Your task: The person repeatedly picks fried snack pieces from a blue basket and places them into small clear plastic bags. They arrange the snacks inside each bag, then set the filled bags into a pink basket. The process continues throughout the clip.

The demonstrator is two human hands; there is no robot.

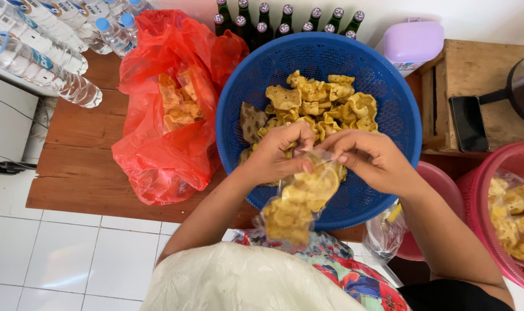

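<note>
A small clear plastic bag (299, 198) filled with yellow crackers is held over the near rim of a large blue basket (388, 86); its mouth is pinched between both hands, and its filled body hangs down towards the person's lap. The left hand (276, 152) is closed on the left edge of the bag's opening, thumb pressed against curled fingers; the right hand (368, 155) is closed on the right edge in the same manner (fingertips bent inward, thumb underneath).

More loose yellow crackers (319, 103) are heaped in the basket, just behind the hands; the basket is set on a brown wooden desk (77, 173). To its left a crumpled red plastic bag (164, 150) is laid on the desk, with further crackers seen through its opening. Clear water bottles (37, 52) with blue caps are lying at the far left corner; a row of dark green bottles (285, 20) is lined up behind the basket against the wall. A lilac container (414, 40) is placed at the right of these, beside a wooden box (486, 63) on which a black phone (468, 122) is laid. At the right edge a pink basket (481, 190) lined with plastic is seen, holding more crackers. White floor tiles (60, 253) are visible below the desk.
</note>
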